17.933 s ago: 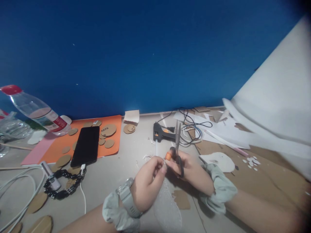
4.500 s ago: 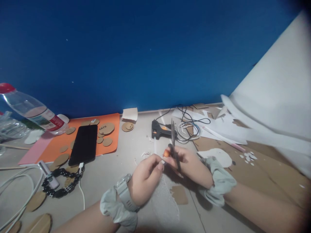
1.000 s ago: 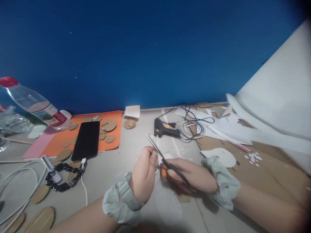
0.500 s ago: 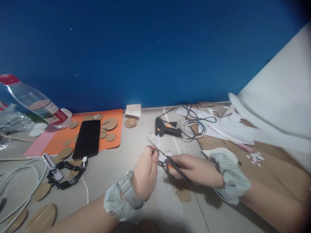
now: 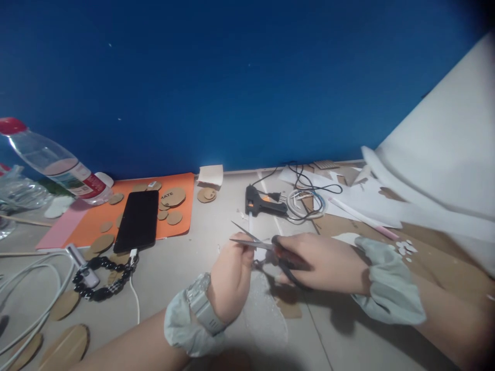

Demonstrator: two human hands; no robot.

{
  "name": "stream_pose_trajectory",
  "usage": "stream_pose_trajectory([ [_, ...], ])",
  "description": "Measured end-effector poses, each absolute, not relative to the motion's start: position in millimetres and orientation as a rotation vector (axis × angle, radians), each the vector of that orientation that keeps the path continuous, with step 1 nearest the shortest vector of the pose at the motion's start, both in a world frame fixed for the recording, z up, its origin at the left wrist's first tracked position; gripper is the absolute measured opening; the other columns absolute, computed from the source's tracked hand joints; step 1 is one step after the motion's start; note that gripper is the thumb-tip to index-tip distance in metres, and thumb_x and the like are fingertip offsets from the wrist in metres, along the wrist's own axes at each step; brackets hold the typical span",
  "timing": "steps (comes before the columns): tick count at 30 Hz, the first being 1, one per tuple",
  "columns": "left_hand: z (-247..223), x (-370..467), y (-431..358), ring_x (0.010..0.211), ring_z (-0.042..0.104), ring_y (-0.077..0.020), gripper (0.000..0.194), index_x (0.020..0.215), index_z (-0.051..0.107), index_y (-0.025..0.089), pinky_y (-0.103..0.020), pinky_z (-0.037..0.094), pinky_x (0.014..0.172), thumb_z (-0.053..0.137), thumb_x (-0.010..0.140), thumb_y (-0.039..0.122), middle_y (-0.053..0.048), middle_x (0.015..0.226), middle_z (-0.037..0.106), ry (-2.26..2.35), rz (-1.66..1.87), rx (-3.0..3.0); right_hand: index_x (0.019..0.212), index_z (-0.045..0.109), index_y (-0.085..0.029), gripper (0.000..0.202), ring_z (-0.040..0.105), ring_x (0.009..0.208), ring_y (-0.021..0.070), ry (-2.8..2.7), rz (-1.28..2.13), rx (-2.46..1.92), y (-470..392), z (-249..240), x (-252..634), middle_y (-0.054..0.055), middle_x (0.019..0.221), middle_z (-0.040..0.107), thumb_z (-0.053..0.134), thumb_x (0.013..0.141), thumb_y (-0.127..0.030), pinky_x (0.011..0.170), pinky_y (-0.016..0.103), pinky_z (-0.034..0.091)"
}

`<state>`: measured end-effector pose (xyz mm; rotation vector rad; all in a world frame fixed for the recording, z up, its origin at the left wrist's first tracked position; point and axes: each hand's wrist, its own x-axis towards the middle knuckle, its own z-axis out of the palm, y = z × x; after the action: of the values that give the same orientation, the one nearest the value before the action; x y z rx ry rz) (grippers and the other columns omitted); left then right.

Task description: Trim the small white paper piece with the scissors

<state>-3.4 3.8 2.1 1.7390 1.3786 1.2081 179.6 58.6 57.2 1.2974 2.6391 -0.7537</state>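
Scissors point(image 5: 266, 246) with dark and orange handles are in my right hand point(image 5: 315, 260), their blades parted and pointing left. The blades reach over the fingertips of my left hand point(image 5: 234, 273), which is closed in a pinch. Between the two hands is a small piece of white paper point(image 5: 261, 254), partly hidden by the blades and fingers; whether my left fingers grip it is hard to tell. Below the hands a translucent, rounded sheet point(image 5: 266, 314) lies on the table beside a scrap of brown cardboard point(image 5: 290, 304).
A black glue gun point(image 5: 265, 202) and coiled cables point(image 5: 307, 203) lie beyond my hands. Left are a phone point(image 5: 137, 220) on orange paper point(image 5: 184, 206), cardboard discs point(image 5: 64, 348), a bead bracelet point(image 5: 101, 293) and a bottle point(image 5: 69, 167). Right are cardboard point(image 5: 436, 268) and white paper bits point(image 5: 404, 248).
The scissors have opened wider and turned, with their blades now pointing more to the left. My right hand has shifted slightly right and its grip has rotated. My left hand has barely moved.
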Motion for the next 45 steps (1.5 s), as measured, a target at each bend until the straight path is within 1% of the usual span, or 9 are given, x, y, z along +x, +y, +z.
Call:
stream_pose_trajectory([
  [6,6,-5,2,0.077,0.059,-0.0197,0.018,0.086,0.052,0.018,-0.033,0.046,0.072,0.037,0.086,0.007,-0.005,0.081,0.06,1.346,1.191,1.904,0.078,0.052,-0.021,0.033,0.059,0.059,0.0217,2.566,-0.63,1.313,50,73,179,0.002,0.067,0.061,0.061,0.071,-0.052,0.048,0.026,0.028],
  [12,0,-7,0,0.074,0.058,-0.0163,0.021,0.088,0.051,0.02,-0.028,0.045,0.068,0.041,0.083,0.002,-0.002,0.081,0.059,1.261,1.316,1.935,0.077,0.051,-0.022,0.035,0.061,0.06,0.0238,2.56,-0.485,1.4,42,85,175,0.003,0.067,0.064,0.064,0.069,-0.053,0.047,0.026,0.021],
  [16,0,-7,-1,0.073,0.057,-0.0152,0.023,0.088,0.05,0.02,-0.026,0.044,0.067,0.041,0.082,0.0,-0.001,0.08,0.058,1.226,1.358,1.927,0.074,0.05,-0.021,0.036,0.06,0.059,0.0233,2.605,-0.416,1.403,40,85,175,0.003,0.066,0.064,0.065,0.069,-0.054,0.047,0.026,0.02],
  [20,0,-7,-1,0.073,0.058,-0.015,0.021,0.088,0.05,0.02,-0.026,0.044,0.066,0.041,0.084,0.002,-0.001,0.08,0.058,1.214,1.377,1.929,0.077,0.052,-0.021,0.035,0.059,0.057,0.0222,2.624,-0.373,1.399,40,83,176,0.001,0.063,0.062,0.064,0.07,-0.053,0.046,0.026,0.018],
  [22,0,-6,-1,0.072,0.058,-0.0146,0.02,0.089,0.05,0.021,-0.026,0.045,0.066,0.041,0.085,0.003,-0.001,0.08,0.059,1.228,1.376,1.933,0.076,0.052,-0.021,0.034,0.059,0.056,0.0212,2.617,-0.377,1.404,41,83,176,0.001,0.063,0.062,0.065,0.07,-0.052,0.046,0.026,0.018],
  [27,2,-6,0,0.073,0.059,-0.0152,0.018,0.088,0.049,0.02,-0.027,0.047,0.067,0.041,0.086,0.004,-0.001,0.08,0.06,1.277,1.346,1.964,0.075,0.052,-0.021,0.038,0.059,0.058,0.0216,2.597,-0.427,1.405,43,81,178,0.002,0.065,0.062,0.064,0.069,-0.057,0.047,0.026,0.021],
  [35,6,-6,1,0.078,0.059,-0.0177,0.017,0.09,0.051,0.019,-0.032,0.049,0.071,0.038,0.089,0.008,-0.004,0.083,0.062,1.304,1.279,1.949,0.076,0.05,-0.021,0.03,0.059,0.059,0.0213,2.547,-0.423,1.403,43,83,176,0.002,0.066,0.063,0.061,0.074,-0.049,0.046,0.026,0.019],
  [38,6,-5,0,0.077,0.059,-0.0176,0.017,0.091,0.051,0.019,-0.032,0.049,0.07,0.037,0.09,0.008,-0.004,0.083,0.061,1.322,1.279,1.942,0.076,0.051,-0.021,0.034,0.059,0.059,0.0212,2.553,-0.441,1.415,43,82,177,0.002,0.066,0.063,0.063,0.072,-0.052,0.046,0.026,0.019],
  [45,4,-5,1,0.076,0.06,-0.0172,0.016,0.092,0.05,0.02,-0.03,0.048,0.069,0.038,0.09,0.008,-0.003,0.083,0.061,1.317,1.31,1.944,0.072,0.049,-0.021,0.034,0.059,0.057,0.0201,2.563,-0.411,1.409,43,81,177,0.002,0.065,0.062,0.062,0.073,-0.052,0.045,0.026,0.019],
])
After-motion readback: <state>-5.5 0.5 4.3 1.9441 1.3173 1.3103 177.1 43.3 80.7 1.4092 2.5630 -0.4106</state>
